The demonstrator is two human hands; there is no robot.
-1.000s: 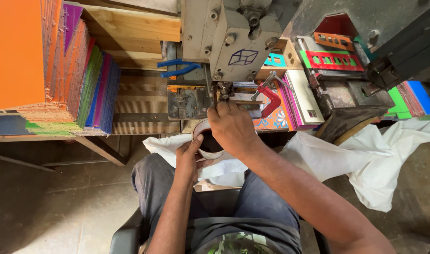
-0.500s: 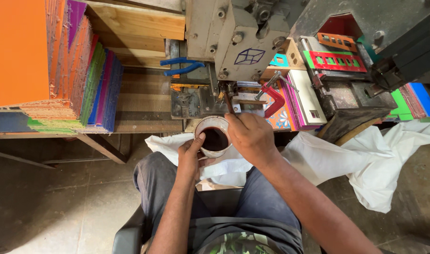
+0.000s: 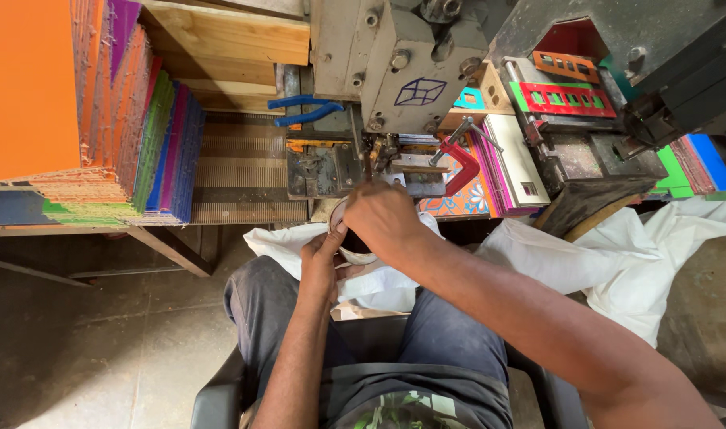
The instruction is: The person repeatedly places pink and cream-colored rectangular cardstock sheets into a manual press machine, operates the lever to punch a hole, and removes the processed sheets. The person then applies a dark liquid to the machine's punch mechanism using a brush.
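I sit in front of a metal punching machine (image 3: 395, 71). My left hand (image 3: 322, 256) grips the near side of a small round white container (image 3: 349, 253) with a dark inside, held over my lap. My right hand (image 3: 383, 218) lies over the container's top and covers most of it, fingers curled down into or onto it. Both hands are just below the machine's work plate (image 3: 323, 171). What the right fingers hold, if anything, is hidden.
A tall stack of coloured boards (image 3: 77, 119), orange on top, stands on the wooden bench (image 3: 244, 175) at left. Blue-handled pliers (image 3: 303, 110) lie by the machine. A red clamp (image 3: 462, 163) and coloured cut sheets (image 3: 569, 95) sit right. White sacks (image 3: 585, 262) hang below.
The container was uncovered with its dark inside showing half a second ago. My right hand has since moved back over its top, and both hands shifted slightly toward the machine.
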